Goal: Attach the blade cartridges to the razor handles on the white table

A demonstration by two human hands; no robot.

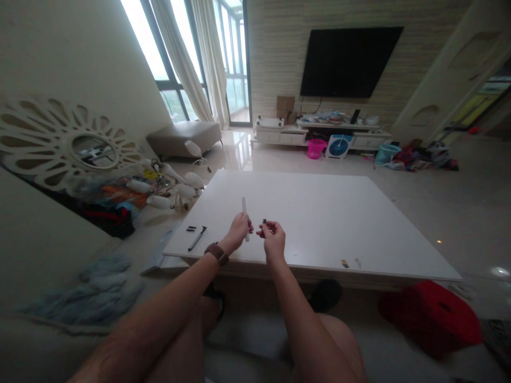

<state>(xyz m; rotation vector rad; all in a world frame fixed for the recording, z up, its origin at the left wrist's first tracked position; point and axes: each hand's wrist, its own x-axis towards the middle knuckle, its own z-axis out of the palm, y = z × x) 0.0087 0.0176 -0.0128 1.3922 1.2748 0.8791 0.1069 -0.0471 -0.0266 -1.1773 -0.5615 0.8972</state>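
My left hand point(238, 229) is closed around a slim, whitish, stick-like piece point(244, 204) that stands nearly upright, its lower end showing below the fingers. Just to the right, my right hand point(274, 237) pinches a small black piece point(264, 221) between its fingertips. The two hands are apart, over the near part of a white table point(311, 213). Left of them on the tabletop lies a grey tool with a dark forked head point(197, 239), with small black pieces point(191, 229) beside it. What the small pieces are cannot be made out.
Near the table's front edge at right lie a small brown-and-black item point(345, 263) and a thin pale item point(358, 263). A red stool-like object point(433, 319) stands by the near right corner. Lamp-like white fittings point(186, 191) are close to the table's left edge.
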